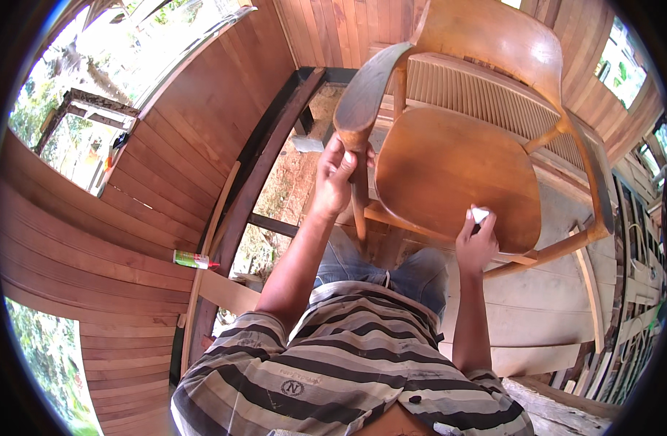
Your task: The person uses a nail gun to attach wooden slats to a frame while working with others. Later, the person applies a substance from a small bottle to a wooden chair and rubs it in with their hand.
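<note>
Both hands are busy: our left hand (335, 176) is gripping the wooden chair (457, 163) by its armrest post, our right hand (476, 240) is pinching a small white piece (479, 214) at the seat's front edge. A green-labelled tube (194, 259) is lying on the wall ledge.

Floor (537, 312): pale wooden boards, worn, running under the chair (457, 167) and out to the right. Chair standing on it, front legs near the seated person's knees. Loose plank (588, 287) lying on the boards at right, just beside the chair. Left of the boards, open framing: dark beams (264, 163) with bare ground visible between them. Green-and-white can (193, 259) lying on its side on a light rail (202, 269) at the foot of the plank wall.
</note>
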`<state>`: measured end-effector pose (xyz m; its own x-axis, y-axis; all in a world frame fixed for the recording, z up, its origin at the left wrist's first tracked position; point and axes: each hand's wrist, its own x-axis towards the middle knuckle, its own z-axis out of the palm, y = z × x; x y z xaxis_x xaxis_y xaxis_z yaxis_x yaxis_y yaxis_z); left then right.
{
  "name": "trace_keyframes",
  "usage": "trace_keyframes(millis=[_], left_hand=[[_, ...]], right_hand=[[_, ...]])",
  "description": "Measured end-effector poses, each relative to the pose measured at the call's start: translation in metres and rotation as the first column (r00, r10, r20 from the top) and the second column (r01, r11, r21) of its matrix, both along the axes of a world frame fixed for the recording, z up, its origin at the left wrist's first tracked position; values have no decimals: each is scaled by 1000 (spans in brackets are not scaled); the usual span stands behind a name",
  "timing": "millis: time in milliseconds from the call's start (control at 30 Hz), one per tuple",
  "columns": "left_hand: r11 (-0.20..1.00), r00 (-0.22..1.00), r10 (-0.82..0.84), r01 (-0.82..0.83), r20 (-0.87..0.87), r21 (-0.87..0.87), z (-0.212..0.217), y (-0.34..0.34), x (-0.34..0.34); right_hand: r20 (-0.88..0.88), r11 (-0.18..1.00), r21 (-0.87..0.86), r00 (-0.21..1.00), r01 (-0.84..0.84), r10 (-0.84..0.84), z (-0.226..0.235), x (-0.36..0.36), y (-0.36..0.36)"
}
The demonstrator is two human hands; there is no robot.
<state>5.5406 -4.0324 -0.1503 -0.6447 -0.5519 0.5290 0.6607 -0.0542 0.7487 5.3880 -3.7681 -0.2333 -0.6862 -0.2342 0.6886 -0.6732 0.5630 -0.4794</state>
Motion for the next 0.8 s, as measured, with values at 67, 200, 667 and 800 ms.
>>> trace_keyframes(millis=[67,200,667,800], left_hand=[[1000,1000,8,-8,6,-11,8,-11,-12],[999,1000,-26,26,13,31,26,-33,-37],[983,985,-165,162,39,84,79,-81,-121],[979,981,-196,194,19,67,83,-94,-134]], right_hand=[[-21,999,-41,1000,1,-2,-1,-9,-9],[-22,999,-33,999,27,-28,13,-31,-23],[109,983,-176,991,-53,73,73,-110,-57],[93,971,-224,991,-77,100,82,-120,-68]])
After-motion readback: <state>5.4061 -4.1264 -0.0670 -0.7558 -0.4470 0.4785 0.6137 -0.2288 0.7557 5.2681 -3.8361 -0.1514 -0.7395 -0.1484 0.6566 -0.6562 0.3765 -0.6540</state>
